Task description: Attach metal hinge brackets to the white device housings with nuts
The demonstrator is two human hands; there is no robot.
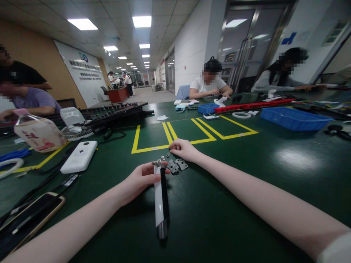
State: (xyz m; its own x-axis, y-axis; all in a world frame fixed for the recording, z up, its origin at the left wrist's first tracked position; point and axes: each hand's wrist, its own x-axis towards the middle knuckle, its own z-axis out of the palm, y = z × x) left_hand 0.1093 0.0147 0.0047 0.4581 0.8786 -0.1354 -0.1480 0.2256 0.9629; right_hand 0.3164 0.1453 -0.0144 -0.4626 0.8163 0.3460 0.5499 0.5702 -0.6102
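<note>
My left hand (pixel 142 179) is closed around the upper part of a long white-and-black bar (pixel 159 201), whose dark, shiny end points toward me. A small metal fitting (pixel 159 164) sits at the bar's far end, by my fingers. Beyond it, my right hand (pixel 184 149) rests low over the table with fingers curled together; whatever the fingertips may hold is hidden. Several small metal rings or nuts (pixel 163 157) lie between the two hands. Just below my right hand are several flat grey metal plates with holes (pixel 181 164).
Yellow tape (pixel 148 149) marks boxes on the green table (pixel 208 212). To the left are a white power bank (pixel 79 157), a phone (pixel 35 215), cables and a pink-capped bottle (pixel 38 131). Blue trays (pixel 296 122) and a red strip (pixel 252 105) lie farther back. Other people sit around the table.
</note>
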